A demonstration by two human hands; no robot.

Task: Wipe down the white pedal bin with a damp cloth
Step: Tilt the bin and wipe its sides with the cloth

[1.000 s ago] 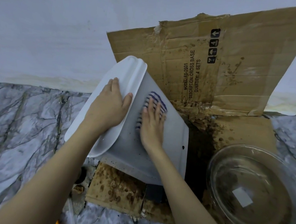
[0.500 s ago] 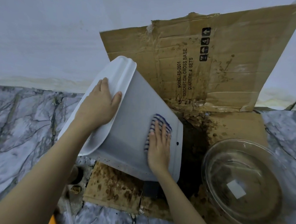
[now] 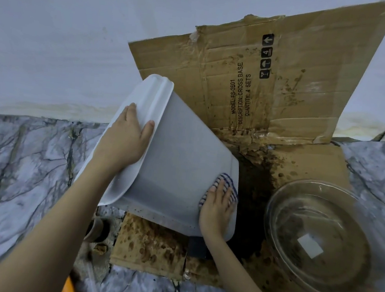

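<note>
The white pedal bin (image 3: 181, 159) is tilted over to the left, its lid end up and left, its base down at the right. My left hand (image 3: 124, 139) lies flat across the closed lid and grips its edge, thumb on the bin's side. My right hand (image 3: 216, 207) presses a blue-and-white striped cloth (image 3: 227, 181) against the bin's side near the lower right corner, close to the base. Most of the cloth is hidden under my fingers. A black pedal (image 3: 197, 247) sticks out below the bin.
Stained, wet cardboard (image 3: 274, 88) lies under the bin and stands against the white wall behind it. A large glass bowl (image 3: 316, 240) with murky water sits to the right. Marble-patterned floor spreads to the left. A small brown cup (image 3: 96, 229) lies by the cardboard's left edge.
My right hand has slid the cloth down the bin's side, from near the lid to the lower right corner by the base. My left hand has stayed on the lid.
</note>
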